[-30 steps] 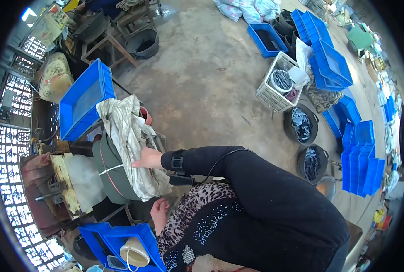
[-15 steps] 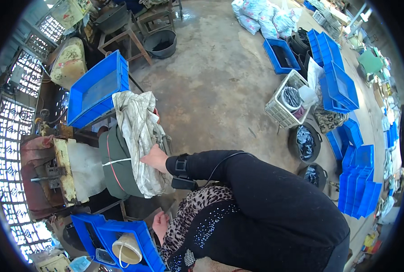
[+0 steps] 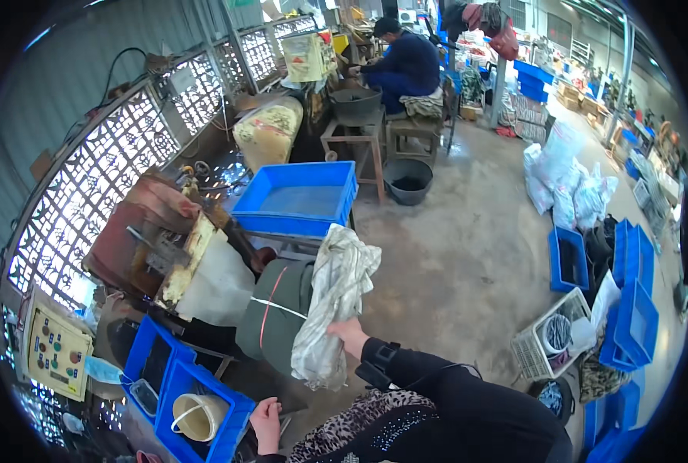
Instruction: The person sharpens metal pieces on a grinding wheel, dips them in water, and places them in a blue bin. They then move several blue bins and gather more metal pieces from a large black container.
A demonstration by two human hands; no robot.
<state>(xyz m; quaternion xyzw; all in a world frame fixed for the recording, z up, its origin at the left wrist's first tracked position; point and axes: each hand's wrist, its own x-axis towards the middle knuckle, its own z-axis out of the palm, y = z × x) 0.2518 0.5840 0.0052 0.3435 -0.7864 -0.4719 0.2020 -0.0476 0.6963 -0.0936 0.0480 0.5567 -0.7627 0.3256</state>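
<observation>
My right hand, a black band on its wrist, is closed on the edge of a crumpled off-white woven sack. The sack drapes over one side of a dark green padded bundle, which is bound with red and white string. Lower down, my left hand has its fingers loosely curled, with nothing visible in them. It is close to a blue crate that holds a cream bucket.
A worn machine stands left of the bundle, with a button panel nearby. Beyond the bundle is a shallow blue crate. A person sits working at the back. Crates, a plastic basket and white bags line the right.
My view has tilted up and swung, bringing the seated person and windows into sight. My right hand stays at the sack; the sack's top now bulges outward.
</observation>
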